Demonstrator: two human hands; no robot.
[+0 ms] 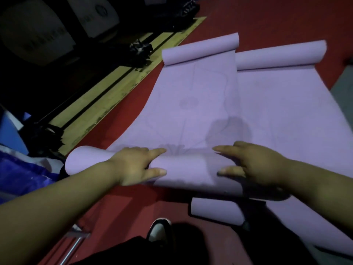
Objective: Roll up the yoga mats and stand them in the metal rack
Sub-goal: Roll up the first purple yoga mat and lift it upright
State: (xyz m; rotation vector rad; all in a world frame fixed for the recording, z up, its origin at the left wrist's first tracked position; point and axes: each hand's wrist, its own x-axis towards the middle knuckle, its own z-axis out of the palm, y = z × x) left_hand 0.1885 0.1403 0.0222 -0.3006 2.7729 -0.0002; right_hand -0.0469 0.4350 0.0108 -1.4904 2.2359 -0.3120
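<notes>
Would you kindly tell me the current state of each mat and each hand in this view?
Left mat: partly rolled from the near end, middle flat, far end curled up.
Right mat: spread on the floor, far end curled up.
Left hand: rests on the left mat's roll, fingers extended.
Right hand: rests on the same roll, fingers extended.

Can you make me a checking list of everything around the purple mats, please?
Surface: red floor; wooden strip along its left.
Job's things: left mat partly rolled, roll at the near end; right mat lies open, ends curled. Rack not made out.
Clutter: blue cloth; a shoe.
Grippers: left hand and right hand press on the roll.
Cables: nothing seen.
Surroundings: dim; black shapes on the strip, unclear.
</notes>
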